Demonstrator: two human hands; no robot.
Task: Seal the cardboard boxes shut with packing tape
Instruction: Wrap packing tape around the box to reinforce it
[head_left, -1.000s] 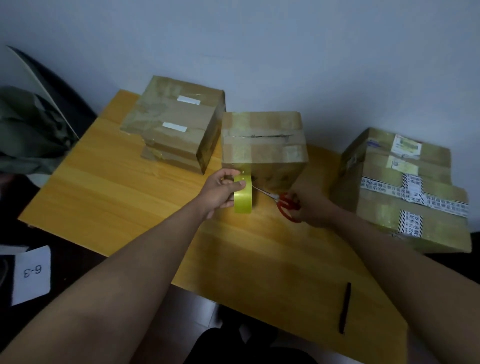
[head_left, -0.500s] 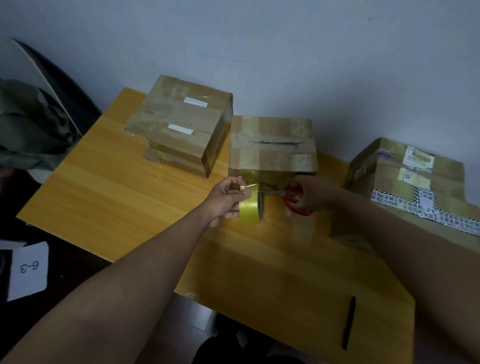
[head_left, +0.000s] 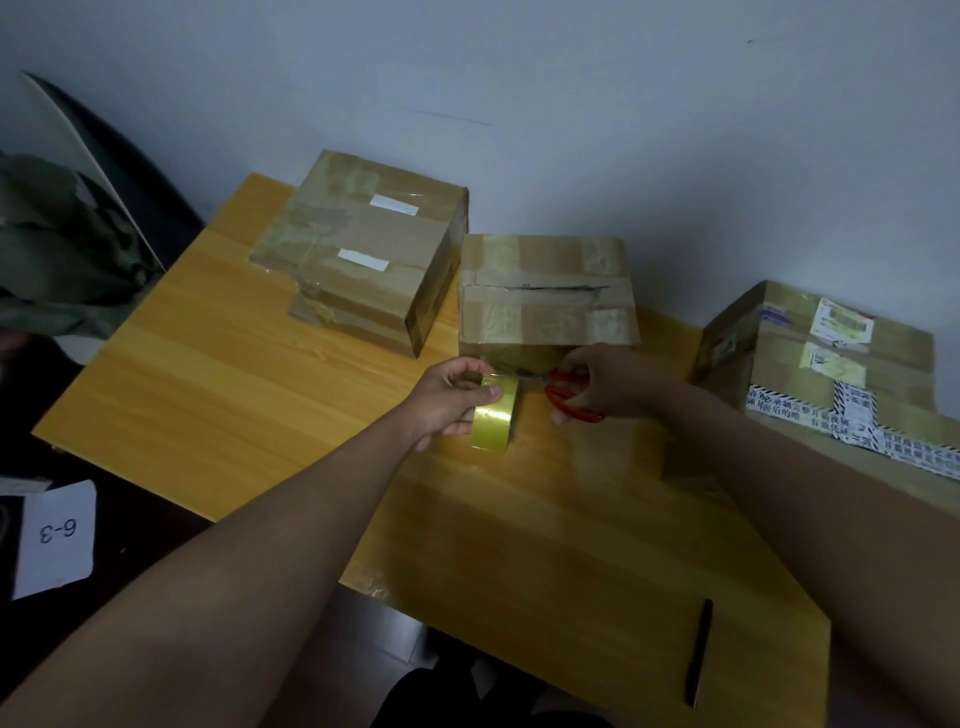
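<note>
Plain pale wall (head_left: 571, 104) behind, yellow wooden table (head_left: 234, 395) pushed against it. Three cardboard boxes on top: left box (head_left: 363, 249), middle box (head_left: 545, 291), right box (head_left: 841, 364) with printed strips. Left hand (head_left: 449, 402) clenched around tape roll (head_left: 494, 413), upright just before middle box. Right hand (head_left: 608, 384) gripping red scissors (head_left: 569, 397), blades toward roll. Black pen (head_left: 698, 652) near front edge. Paper "6-3" (head_left: 57, 538) down on dark floor.

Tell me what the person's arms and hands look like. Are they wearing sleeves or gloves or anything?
Nothing is worn that shows. Both arms are bare from the bottom of the picture up to the wrists, with no sleeves in view. The left hand and right hand have no gloves. No watch, bracelet or ring can be seen, though the light is dim.
</note>
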